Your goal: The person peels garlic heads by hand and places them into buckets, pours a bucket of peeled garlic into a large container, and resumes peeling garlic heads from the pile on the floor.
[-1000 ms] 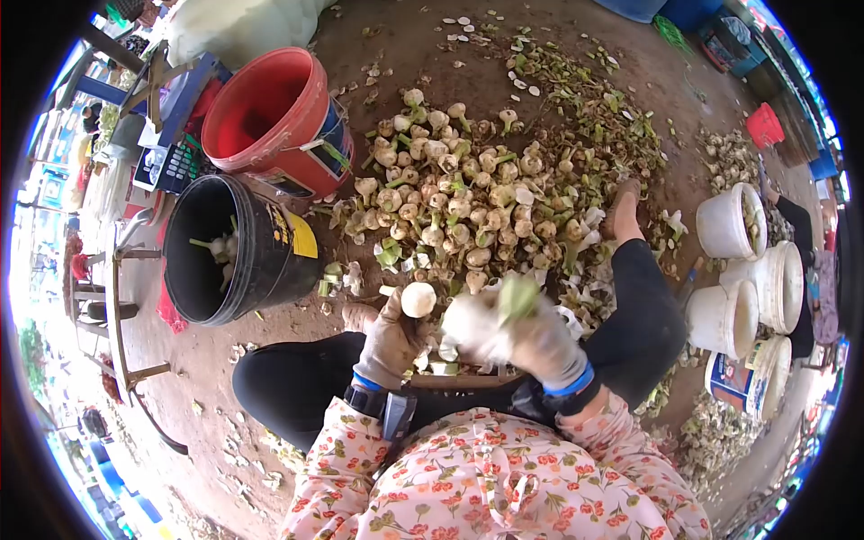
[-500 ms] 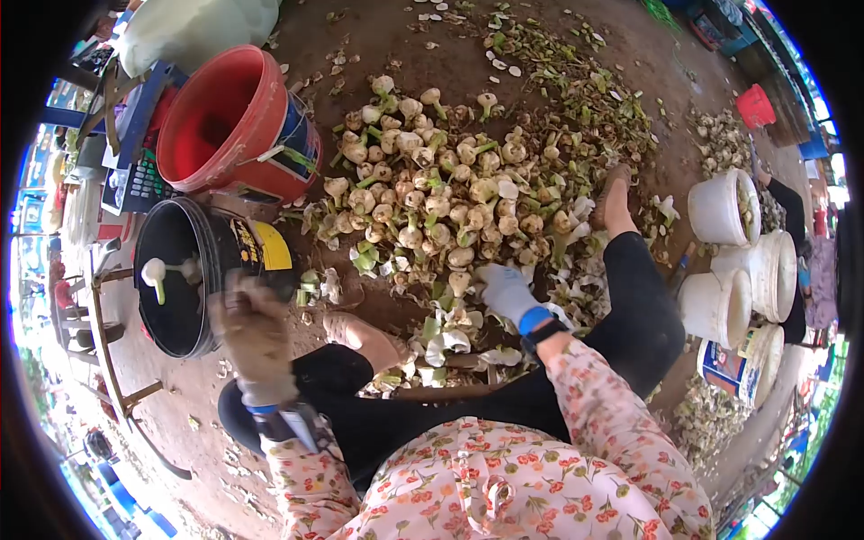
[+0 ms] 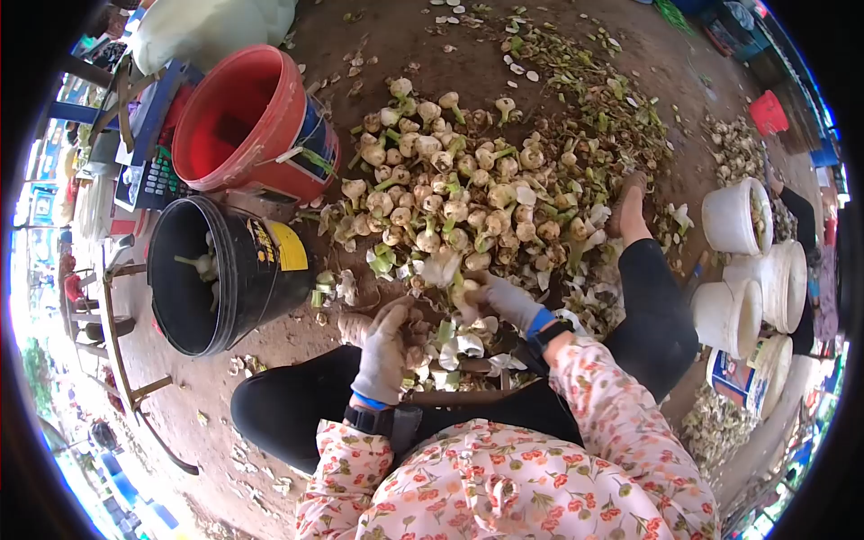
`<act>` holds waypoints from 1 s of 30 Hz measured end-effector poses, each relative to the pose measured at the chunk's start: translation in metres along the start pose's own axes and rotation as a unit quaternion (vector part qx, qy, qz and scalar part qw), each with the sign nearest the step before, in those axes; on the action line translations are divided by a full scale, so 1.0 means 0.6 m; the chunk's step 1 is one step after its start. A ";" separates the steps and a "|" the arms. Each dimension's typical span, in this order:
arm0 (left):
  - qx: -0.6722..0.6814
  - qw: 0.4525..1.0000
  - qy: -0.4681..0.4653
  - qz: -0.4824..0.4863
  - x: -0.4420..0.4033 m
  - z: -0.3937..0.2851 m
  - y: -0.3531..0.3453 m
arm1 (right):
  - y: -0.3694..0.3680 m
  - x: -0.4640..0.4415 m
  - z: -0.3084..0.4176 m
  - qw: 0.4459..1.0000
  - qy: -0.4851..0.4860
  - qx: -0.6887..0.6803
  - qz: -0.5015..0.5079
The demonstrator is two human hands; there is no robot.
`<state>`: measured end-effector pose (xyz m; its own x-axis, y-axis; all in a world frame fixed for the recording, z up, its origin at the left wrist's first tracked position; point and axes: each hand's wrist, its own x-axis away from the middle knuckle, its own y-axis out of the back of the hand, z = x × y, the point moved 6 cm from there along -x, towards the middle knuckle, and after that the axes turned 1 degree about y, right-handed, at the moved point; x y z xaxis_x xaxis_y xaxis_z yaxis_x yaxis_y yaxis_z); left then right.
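Observation:
Garlic-like bulbs with cut green stems form a large pile (image 3: 450, 193) on the ground in front of me. My right hand (image 3: 510, 301), in a pale glove, grips a bulb (image 3: 464, 295) at the near edge of the pile. Just left of that bulb is my left hand (image 3: 382, 353), also gloved, its fingers curled; what they hold, if anything, I cannot make out. White and green peelings (image 3: 459, 342) lie between and below the hands. A black bucket (image 3: 229, 274) tilts toward me on the left, with stemmed bulbs (image 3: 207, 265) inside.
Behind the black bucket stands a red bucket (image 3: 301, 162). Leaf scraps (image 3: 598, 99) spread beyond the pile. At right are white buckets (image 3: 727, 317), a small red container (image 3: 768, 113) and part of another person (image 3: 799, 216). My bent legs flank the work area.
My left hand released a pale bulb into the black bucket and has come back right to the middle. My right hand took a bulb from the pile and drew it nearer.

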<state>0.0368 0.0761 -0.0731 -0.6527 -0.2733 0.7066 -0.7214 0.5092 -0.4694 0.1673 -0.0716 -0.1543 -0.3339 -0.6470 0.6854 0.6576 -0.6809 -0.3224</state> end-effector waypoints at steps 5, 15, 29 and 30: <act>-0.056 0.996 -0.034 0.061 0.001 0.034 -0.054 | -0.055 0.090 0.045 0.969 0.076 -0.169 0.161; -0.087 0.993 -0.076 -0.006 -0.025 0.042 -0.008 | 0.029 0.100 -0.002 0.883 0.130 0.447 -0.062; -0.203 0.979 0.002 0.011 -0.053 0.061 0.015 | 0.242 -0.055 0.067 0.827 -0.063 0.372 -0.417; -0.220 0.975 -0.015 0.014 -0.043 0.043 -0.008 | 0.243 -0.063 0.065 0.841 -0.043 0.363 -0.400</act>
<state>0.0510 0.0599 -0.1026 -0.6818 -0.2746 0.6781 -0.5383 0.8160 -0.2107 0.3021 -0.1330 -0.2019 -0.8353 -0.0338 0.5487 0.4959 -0.4773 0.7255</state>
